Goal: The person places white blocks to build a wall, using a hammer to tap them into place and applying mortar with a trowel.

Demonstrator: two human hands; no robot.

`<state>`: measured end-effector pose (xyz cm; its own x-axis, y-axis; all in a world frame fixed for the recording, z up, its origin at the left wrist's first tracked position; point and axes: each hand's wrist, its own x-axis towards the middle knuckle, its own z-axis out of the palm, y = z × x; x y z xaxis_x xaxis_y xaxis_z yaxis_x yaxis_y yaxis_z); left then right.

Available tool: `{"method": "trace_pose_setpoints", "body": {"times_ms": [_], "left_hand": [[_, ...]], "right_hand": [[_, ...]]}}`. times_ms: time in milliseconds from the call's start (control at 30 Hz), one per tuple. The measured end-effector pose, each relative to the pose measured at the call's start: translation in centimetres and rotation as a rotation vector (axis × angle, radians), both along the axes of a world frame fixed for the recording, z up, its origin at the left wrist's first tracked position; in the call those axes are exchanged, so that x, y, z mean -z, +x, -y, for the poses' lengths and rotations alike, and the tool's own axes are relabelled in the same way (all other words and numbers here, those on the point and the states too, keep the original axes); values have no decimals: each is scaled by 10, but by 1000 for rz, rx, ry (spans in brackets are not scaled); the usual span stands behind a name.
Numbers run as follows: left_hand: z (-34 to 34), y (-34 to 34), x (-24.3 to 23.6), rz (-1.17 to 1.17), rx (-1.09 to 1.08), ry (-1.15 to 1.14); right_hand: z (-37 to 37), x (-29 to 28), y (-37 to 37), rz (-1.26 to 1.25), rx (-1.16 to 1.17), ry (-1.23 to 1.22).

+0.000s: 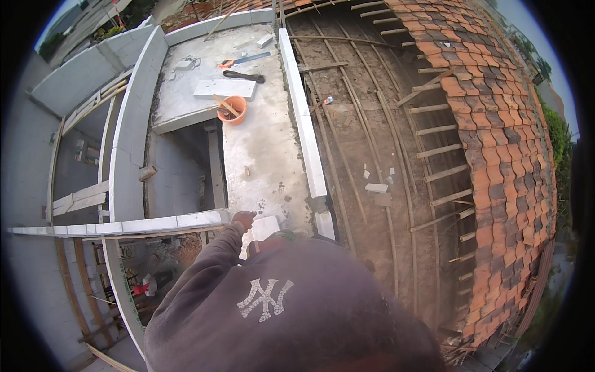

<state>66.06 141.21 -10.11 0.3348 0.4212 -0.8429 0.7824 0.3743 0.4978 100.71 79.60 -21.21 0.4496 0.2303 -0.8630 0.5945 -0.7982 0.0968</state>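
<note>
My left hand (245, 219) reaches forward beside the end of a low white block wall (192, 221), with its fingers partly bent and apart. A loose white block (264, 226) lies just under and to the right of it on the concrete slab (263, 161); whether the hand touches either is unclear. I see nothing held in it. My torso, in a dark top with a white emblem, fills the bottom middle and hides my right hand.
An orange bucket with tools (235, 118), a saw (232, 62), a dark coiled strap (242, 77) and blocks lie farther up the slab. An opening (186, 161) drops away at left. Right, past a block edging (300, 111), are bamboo battens (362, 118) and a tiled roof (496, 155).
</note>
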Motion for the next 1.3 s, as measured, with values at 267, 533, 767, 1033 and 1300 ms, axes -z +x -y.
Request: {"method": "trace_pose_setpoints", "body": {"times_ms": [267,533,767,1033,1300], "left_hand": [[-4,-116,17,-276,316,319],[73,-163,27,-413,675,289],[-10,-109,35,-319,428,198],[-227,28,-17,83,-901,-150],[-302,81,-56,42,-943,-71]], "right_hand": [[-189,-69,68,-83,-77,165],[-272,-101,104,-153,-16,220],[-365,-79,145,-201,-228,185],[-508,-110,240,-202,-652,230],[-697,-101,316,22,-727,325]]}}
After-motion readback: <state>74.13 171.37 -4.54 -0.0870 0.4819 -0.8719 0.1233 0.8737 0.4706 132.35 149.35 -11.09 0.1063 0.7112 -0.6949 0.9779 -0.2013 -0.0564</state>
